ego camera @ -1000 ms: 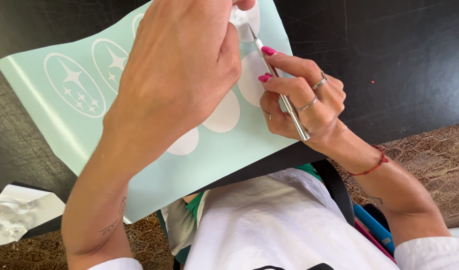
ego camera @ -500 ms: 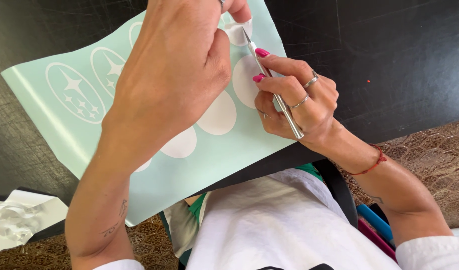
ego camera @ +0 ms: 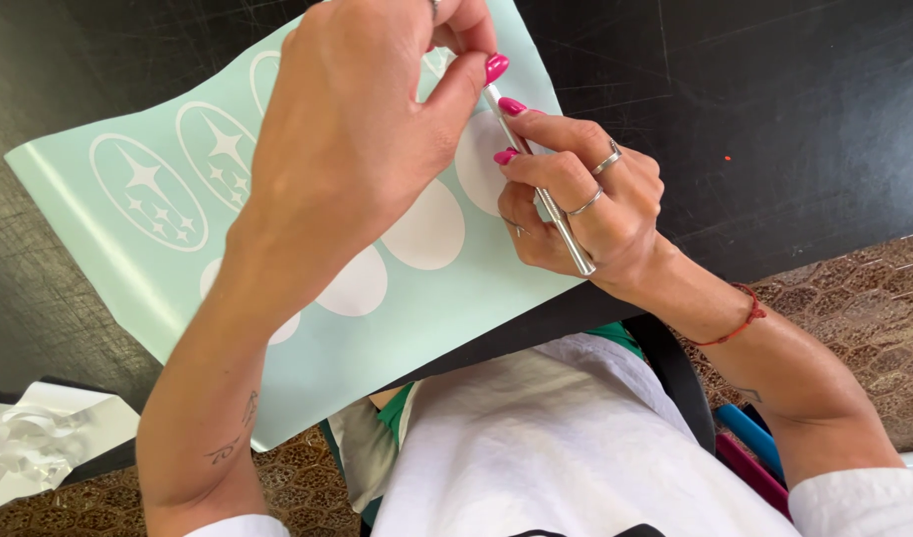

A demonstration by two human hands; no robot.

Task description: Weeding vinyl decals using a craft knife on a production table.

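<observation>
A pale mint vinyl sheet (ego camera: 108,259) with white oval decals lies on a black cutting mat (ego camera: 774,109). My left hand (ego camera: 357,129) rests on the sheet's far part, thumb and fingers pinched at the tip of a thin silver tool (ego camera: 561,224); whether a scrap sits between them I cannot tell. My right hand (ego camera: 585,204) grips that tool like a pen, its tip hidden under my left thumb. Plain white ovals (ego camera: 431,224) lie beside my hands, and star-patterned ovals (ego camera: 148,189) sit at the sheet's left end.
A heap of peeled white vinyl scraps (ego camera: 34,447) lies at the lower left on the mat's edge. Brown patterned flooring (ego camera: 864,318) shows at the right. Blue and pink objects (ego camera: 754,447) lie beside my lap at the lower right.
My left hand has shifted slightly up and right, thumb now pressed at the tool tip. The sheet and my right hand have moved a little within the view.
</observation>
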